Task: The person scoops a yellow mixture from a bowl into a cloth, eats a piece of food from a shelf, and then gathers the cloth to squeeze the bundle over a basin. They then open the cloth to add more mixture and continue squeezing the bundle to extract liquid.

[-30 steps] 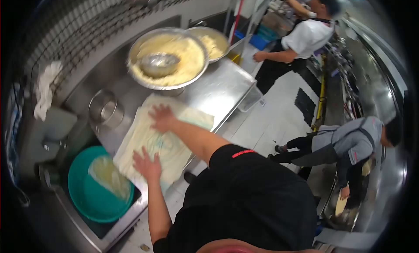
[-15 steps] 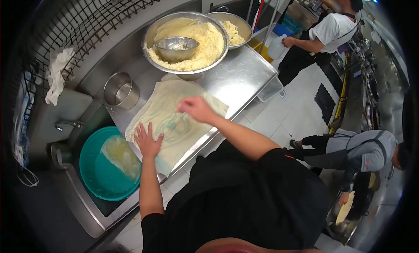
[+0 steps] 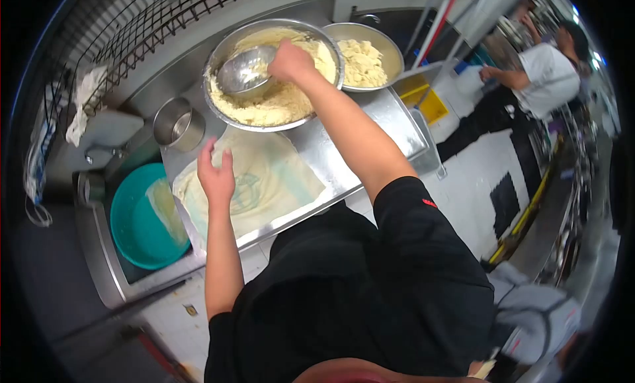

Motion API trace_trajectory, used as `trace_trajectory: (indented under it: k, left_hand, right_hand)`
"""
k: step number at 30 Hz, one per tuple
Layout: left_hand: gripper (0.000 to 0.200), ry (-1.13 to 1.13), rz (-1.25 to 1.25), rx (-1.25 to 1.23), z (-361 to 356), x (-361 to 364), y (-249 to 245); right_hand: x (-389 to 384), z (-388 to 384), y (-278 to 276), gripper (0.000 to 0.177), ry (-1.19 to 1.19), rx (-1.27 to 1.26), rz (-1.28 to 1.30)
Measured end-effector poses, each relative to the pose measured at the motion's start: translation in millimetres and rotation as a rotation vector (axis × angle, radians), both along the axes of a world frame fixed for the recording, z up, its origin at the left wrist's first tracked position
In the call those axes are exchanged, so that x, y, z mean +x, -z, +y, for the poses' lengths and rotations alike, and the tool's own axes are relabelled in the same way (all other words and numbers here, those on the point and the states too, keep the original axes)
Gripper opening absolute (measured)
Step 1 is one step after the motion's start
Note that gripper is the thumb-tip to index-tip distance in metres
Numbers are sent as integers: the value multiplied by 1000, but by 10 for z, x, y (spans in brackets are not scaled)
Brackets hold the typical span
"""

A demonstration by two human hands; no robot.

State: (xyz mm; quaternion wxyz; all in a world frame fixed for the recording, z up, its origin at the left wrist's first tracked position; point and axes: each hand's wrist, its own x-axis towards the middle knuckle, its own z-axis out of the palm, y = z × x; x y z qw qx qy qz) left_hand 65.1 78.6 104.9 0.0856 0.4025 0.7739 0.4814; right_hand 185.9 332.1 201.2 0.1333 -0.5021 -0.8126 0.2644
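Note:
My right hand [image 3: 291, 64] is closed on the rim of a small metal bowl [image 3: 243, 75]. That bowl lies tilted in a pale yellow, crumbly mass [image 3: 284, 104] filling a large steel bowl [image 3: 210, 104]. My left hand [image 3: 217, 176] hangs over the left part of a damp cream cloth [image 3: 274, 174], thumb and fingers apart, holding nothing. The cloth is spread flat on the steel counter, just in front of the large bowl, and has a faint green print.
Left of the cloth stands a steel pot [image 3: 177, 125]. A green basin [image 3: 142, 231] with liquid sits in the sink. Behind the large bowl, another bowl [image 3: 364, 59] holds yellow chunks. A wire rack [image 3: 152, 36] hangs above; two people work at the right.
My right hand has gone from above the cloth up to the small metal bowl and taken hold of its rim, tilting it. My left hand has lifted off the cloth.

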Motion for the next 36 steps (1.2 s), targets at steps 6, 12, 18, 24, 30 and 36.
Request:
trace_trajectory:
  k: [6, 12, 18, 24, 30, 36]
  left_hand:
    - [51, -131, 119, 66, 699, 397, -286]
    - [68, -259, 131, -96, 905, 690, -233]
    - [70, -343, 138, -15, 1050, 679, -158]
    - [64, -482, 85, 60, 1130, 717, -286]
    - [57, -585, 51, 71, 1259, 588, -28]
    - [58, -605, -75, 188, 1301, 611, -79]
  right_hand:
    - [-155, 451, 54, 51, -151, 261, 397]
    - [-185, 497, 35, 52, -322, -4, 279]
    - [-42, 581, -168, 63, -452, -351, 138]
    - [539, 944, -222, 56, -560, 601, 116]
    - [892, 518, 175, 57, -578, 604, 43]
    - [782, 215, 208, 66, -419, 334, 27]
